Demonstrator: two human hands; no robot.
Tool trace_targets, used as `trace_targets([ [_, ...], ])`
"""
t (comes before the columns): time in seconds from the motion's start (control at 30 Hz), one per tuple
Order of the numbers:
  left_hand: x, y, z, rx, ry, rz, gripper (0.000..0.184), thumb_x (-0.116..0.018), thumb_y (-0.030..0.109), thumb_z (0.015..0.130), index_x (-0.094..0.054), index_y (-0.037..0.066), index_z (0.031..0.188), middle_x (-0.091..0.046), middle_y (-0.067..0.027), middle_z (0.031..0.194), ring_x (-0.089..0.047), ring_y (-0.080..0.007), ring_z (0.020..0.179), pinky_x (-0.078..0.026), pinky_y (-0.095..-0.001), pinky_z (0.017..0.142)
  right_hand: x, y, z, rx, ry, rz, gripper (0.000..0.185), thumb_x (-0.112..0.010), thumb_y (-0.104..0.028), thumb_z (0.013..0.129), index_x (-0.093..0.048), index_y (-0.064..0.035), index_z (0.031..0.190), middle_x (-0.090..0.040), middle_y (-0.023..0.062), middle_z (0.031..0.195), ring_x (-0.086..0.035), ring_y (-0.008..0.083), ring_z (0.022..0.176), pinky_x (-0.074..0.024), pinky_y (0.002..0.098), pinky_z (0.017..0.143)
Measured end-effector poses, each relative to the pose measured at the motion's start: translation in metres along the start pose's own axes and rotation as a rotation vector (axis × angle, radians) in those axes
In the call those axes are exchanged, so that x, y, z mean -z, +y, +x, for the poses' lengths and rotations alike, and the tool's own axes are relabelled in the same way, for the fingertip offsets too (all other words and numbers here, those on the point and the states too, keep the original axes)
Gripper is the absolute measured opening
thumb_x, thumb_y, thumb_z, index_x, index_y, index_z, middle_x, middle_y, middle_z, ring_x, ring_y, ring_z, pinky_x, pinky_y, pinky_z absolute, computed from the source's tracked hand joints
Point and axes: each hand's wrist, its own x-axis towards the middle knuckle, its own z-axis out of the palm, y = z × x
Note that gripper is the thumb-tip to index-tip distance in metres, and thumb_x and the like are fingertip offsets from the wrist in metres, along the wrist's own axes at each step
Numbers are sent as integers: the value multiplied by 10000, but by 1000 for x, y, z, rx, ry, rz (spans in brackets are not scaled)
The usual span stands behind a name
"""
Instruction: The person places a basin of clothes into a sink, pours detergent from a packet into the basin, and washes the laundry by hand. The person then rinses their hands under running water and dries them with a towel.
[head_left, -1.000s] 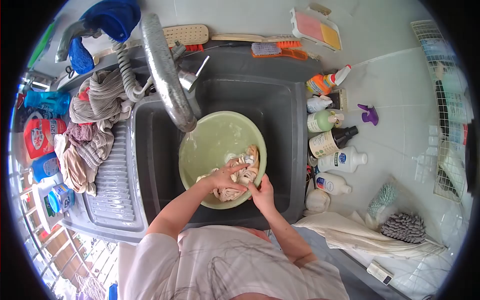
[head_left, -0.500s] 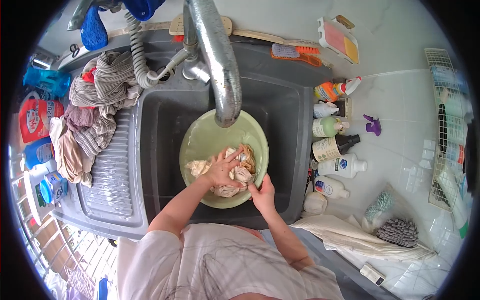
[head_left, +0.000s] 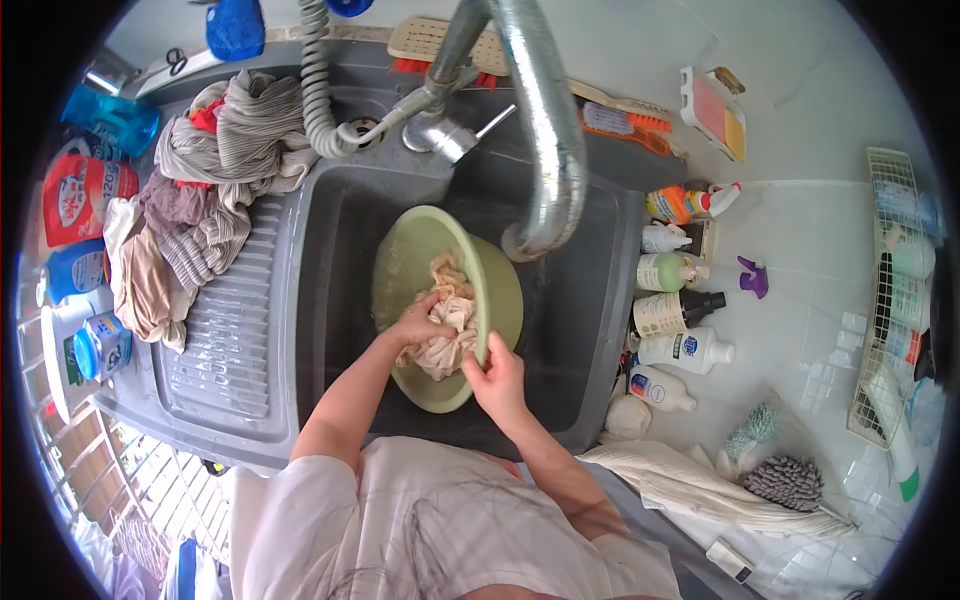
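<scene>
A pale green basin (head_left: 502, 300) is tipped toward the left inside the grey sink (head_left: 590, 330), its right side raised. My right hand (head_left: 497, 382) grips the basin's near right rim, thumb inside. Bunched in the basin are wet cream and beige clothes (head_left: 447, 352). My left hand (head_left: 417, 322) is curled against this bundle and holds it; some of its fingers are hidden in the fabric. The metal faucet (head_left: 548, 130) stands over the sink, its spout to the right of the basin's raised rim.
Striped and beige clothes (head_left: 215, 165) are heaped on the ribbed drainboard (head_left: 225, 320) at left. Detergent containers (head_left: 85, 200) stand beyond them. Several bottles (head_left: 675, 310) line the sink's right edge. Scrubbing brushes (head_left: 625, 125) lie behind the faucet. A wire basket (head_left: 880, 300) hangs at far right.
The basin has gone from level to tipped leftward, its right rim lifted by my right hand. My left hand has gathered the clothes closer together. The faucet appears farther right as the view shifted.
</scene>
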Motion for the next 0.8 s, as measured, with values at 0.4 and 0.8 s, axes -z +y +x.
trace_targets([
  [0.4, -91, 29, 23, -45, -102, -694, 801, -779, 336, 566, -533, 33, 1266, -565, -190, 1248, -559, -308, 1140, -440, -367, 957, 32, -72, -6, 284, -30, -447, 160, -640, -47, 727, -483, -73, 751, -510, 74, 627, -538, 247, 524, -415, 362, 468],
  [0.8, -132, 116, -16, -158, -83, -557, 758, -777, 344, 567, -558, 66, 1238, -561, -192, 1252, -558, -325, 1136, -453, -386, 934, 70, -83, -53, 666, 200, -933, 159, -645, -65, 689, -498, -117, 719, -505, 22, 655, -536, 181, 516, -422, 320, 455],
])
